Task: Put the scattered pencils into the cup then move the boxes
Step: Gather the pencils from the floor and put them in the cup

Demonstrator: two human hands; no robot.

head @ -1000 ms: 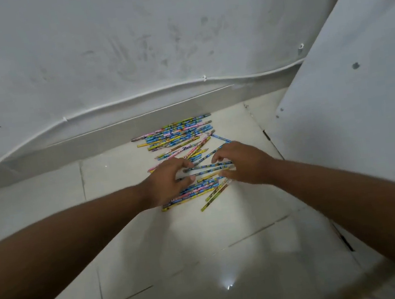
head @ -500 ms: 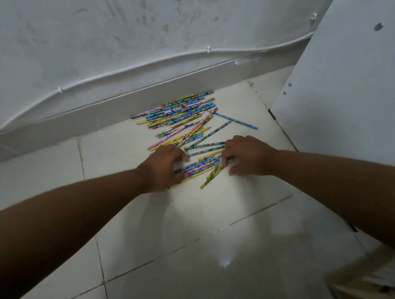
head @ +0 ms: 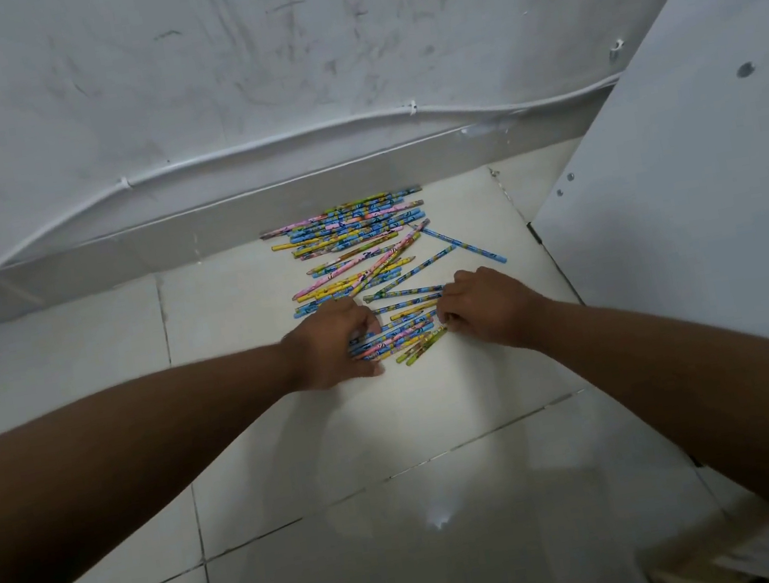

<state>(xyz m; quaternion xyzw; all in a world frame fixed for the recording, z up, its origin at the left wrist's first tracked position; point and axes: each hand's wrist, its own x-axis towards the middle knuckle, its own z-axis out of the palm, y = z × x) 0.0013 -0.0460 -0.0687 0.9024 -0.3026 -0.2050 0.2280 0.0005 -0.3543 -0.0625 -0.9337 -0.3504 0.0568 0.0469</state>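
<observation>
Near pencils' (head: pixel 397 339) ends hidden under both hands, grip unclear — blurred box (head: pixel 742 562) cut off btm-right

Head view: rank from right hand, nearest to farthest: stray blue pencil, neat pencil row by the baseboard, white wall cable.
1. Stray blue pencil: on the floor tile just beyond the right hand, angled toward the door panel.
2. Neat pencil row: farther back, beside the baseboard.
3. White wall cable: farthest, clipped along the wall above the baseboard.

Glossy floor tiles (head: pixel 258 460), scuffed matt wall (head: pixel 287 56)
</observation>
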